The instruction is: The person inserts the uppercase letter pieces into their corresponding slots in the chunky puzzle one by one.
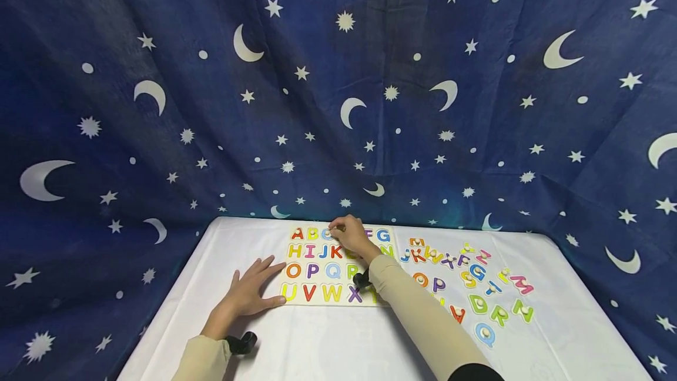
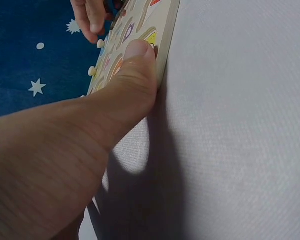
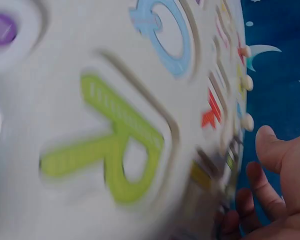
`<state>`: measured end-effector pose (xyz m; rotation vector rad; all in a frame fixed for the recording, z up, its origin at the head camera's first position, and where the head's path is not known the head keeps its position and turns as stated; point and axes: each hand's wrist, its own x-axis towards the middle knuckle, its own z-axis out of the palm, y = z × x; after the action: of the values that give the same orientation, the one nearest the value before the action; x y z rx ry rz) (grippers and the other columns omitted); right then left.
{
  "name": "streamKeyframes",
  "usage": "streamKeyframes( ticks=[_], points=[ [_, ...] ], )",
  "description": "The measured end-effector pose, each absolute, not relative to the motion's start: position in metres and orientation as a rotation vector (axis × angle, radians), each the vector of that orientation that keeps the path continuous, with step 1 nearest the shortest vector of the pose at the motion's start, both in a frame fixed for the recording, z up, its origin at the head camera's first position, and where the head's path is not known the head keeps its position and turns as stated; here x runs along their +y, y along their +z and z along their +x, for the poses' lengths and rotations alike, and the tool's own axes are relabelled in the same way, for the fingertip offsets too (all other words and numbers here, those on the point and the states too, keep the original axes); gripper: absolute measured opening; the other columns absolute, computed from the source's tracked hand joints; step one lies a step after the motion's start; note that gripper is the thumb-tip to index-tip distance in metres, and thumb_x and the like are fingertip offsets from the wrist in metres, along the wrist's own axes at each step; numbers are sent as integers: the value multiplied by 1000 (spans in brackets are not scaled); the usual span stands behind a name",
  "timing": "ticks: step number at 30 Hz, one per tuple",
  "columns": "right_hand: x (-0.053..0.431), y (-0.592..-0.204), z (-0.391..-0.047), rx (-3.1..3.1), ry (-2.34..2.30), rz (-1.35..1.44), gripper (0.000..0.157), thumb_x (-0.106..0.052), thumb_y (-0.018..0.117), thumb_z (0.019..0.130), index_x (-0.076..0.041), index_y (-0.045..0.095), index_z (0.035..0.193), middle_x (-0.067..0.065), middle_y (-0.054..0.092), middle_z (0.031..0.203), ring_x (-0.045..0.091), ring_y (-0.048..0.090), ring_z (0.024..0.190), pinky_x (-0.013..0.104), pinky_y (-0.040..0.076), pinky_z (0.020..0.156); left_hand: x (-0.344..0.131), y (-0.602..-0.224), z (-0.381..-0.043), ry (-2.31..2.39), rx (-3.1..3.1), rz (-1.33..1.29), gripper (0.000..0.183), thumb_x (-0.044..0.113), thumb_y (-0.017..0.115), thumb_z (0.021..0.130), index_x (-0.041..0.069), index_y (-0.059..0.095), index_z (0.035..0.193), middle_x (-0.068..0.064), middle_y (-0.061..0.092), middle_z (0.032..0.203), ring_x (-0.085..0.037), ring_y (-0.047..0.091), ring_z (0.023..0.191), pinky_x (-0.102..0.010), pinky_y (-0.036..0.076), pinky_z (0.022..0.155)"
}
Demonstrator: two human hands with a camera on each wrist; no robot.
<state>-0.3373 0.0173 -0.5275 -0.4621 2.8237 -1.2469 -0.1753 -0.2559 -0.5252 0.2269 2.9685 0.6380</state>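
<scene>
A wooden alphabet puzzle board (image 1: 317,303) lies on the table. My left hand (image 1: 248,291) is at its left side, fingers spread, with the thumb (image 2: 135,65) resting on the near left corner. Over the top row, my right hand (image 1: 350,235) is beside the light blue C piece (image 1: 325,233). In the right wrist view, its thumb (image 3: 266,142) stands just apart from a round knob (image 3: 247,121), and the loosely bent fingers hold nothing. The red A piece (image 1: 298,234) and yellow B piece (image 1: 312,234) sit in the top row with their knobs up.
Right of the board, several loose knobbed letters are scattered on the white table (image 1: 211,275), among them a blue Q (image 1: 485,334), a green N (image 1: 522,310) and a pink M (image 1: 522,285). A dark blue curtain (image 1: 317,104) with moons and stars hangs behind.
</scene>
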Motion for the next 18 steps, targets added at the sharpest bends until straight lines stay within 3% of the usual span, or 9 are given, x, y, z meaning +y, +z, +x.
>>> streamKeyframes(
  ticks=[4, 9, 18],
  points=[
    [34, -517, -339, 2832, -1253, -550, 14, -13, 73, 96, -10, 79, 108, 6, 65, 104, 24, 59, 98, 41, 53, 88, -256, -524, -175, 633, 2967, 222, 87, 57, 85, 75, 25, 54, 149, -15, 38, 163, -45, 25, 152, -82, 7, 113],
    [40, -513, -342, 2836, -1261, -491, 9, -13, 77, 93, -12, 80, 102, 4, 65, 101, 16, 63, 81, 31, 57, 73, -260, -521, -177, 635, 2978, 212, 87, 56, 86, 74, 24, 55, 149, -16, 38, 163, -46, 25, 152, -82, 7, 113],
    [25, -530, -333, 2831, -1216, -504, 12, -22, 79, 92, -20, 80, 103, -4, 67, 97, 20, 56, 98, 44, 47, 91, -257, -530, -174, 643, 2973, 225, 88, 59, 85, 74, 25, 55, 149, -14, 39, 163, -44, 27, 151, -82, 7, 113]
  ],
)
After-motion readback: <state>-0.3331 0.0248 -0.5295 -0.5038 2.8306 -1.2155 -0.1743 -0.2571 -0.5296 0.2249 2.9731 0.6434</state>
